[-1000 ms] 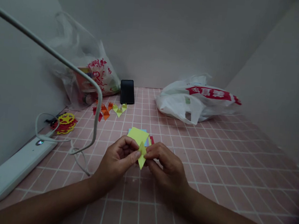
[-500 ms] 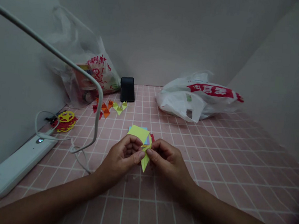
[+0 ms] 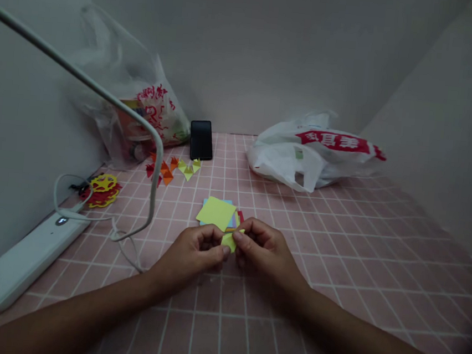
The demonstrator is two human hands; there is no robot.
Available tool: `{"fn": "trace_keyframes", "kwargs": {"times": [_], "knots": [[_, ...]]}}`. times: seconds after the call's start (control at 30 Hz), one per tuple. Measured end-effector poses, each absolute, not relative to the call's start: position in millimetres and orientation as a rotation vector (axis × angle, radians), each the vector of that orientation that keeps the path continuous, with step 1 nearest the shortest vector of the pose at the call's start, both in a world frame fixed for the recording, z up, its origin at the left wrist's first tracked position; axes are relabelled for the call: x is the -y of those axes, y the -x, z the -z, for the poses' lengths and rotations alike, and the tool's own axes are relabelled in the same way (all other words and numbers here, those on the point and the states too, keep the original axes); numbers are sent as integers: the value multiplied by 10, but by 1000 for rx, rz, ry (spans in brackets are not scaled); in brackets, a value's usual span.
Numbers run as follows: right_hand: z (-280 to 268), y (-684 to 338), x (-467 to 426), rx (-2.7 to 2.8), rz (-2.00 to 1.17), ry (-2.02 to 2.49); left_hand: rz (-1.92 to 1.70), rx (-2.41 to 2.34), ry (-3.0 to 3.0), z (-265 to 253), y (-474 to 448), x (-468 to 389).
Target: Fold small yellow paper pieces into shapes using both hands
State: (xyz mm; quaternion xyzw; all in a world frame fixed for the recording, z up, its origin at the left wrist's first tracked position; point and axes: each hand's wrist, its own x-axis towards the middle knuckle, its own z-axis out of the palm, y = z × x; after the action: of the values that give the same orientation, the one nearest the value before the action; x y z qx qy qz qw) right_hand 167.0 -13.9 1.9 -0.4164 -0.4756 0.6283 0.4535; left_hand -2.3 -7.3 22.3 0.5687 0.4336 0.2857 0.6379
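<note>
Since half a second ago, the long tip that hung toward the bottom edge has gone from sight, and the yellow piece [image 3: 228,243] now looks shorter and blunter; the fingers have also uncovered more of the flat sheet beyond. It is at lower centre of the frame, between the left hand [image 3: 201,247] and the right hand [image 3: 263,247], seemingly held just off the pink tiled worktop [image 3: 336,259]. Both grips are pinching it between thumb and fingers, one at each side. Fingers cover much of its outline; what shows seems to slant from lower left to upper right, a small corner pointing upper right, though its true long axis I cannot tell for sure.

Just beyond, at the centre, a flat yellow sheet [image 3: 216,213] lies over other coloured papers [image 3: 234,219], all apparently unfolded. Farther off, left of centre, small folded shapes sit together: red [image 3: 150,171], orange [image 3: 167,173] and yellow [image 3: 188,171]. Those look finished; the piece in hand I judge part-folded, lacking their pointed form, with its folding left to complete. Behind them a dark phone [image 3: 201,140] stands near the wall, and a white bag [image 3: 285,162] lies at upper right.
</note>
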Motion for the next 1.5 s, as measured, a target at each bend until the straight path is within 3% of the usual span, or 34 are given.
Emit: {"fn": "trace_keyframes", "kwargs": {"times": [0.63,1.5], "knots": [[-88,-1648,186,951,-1657,1029,-634,-950,-1177,-188,59,4],[5,-1657,144,1203,-1599,1036,-737,-1005,-1483,-227,94,24]]}}
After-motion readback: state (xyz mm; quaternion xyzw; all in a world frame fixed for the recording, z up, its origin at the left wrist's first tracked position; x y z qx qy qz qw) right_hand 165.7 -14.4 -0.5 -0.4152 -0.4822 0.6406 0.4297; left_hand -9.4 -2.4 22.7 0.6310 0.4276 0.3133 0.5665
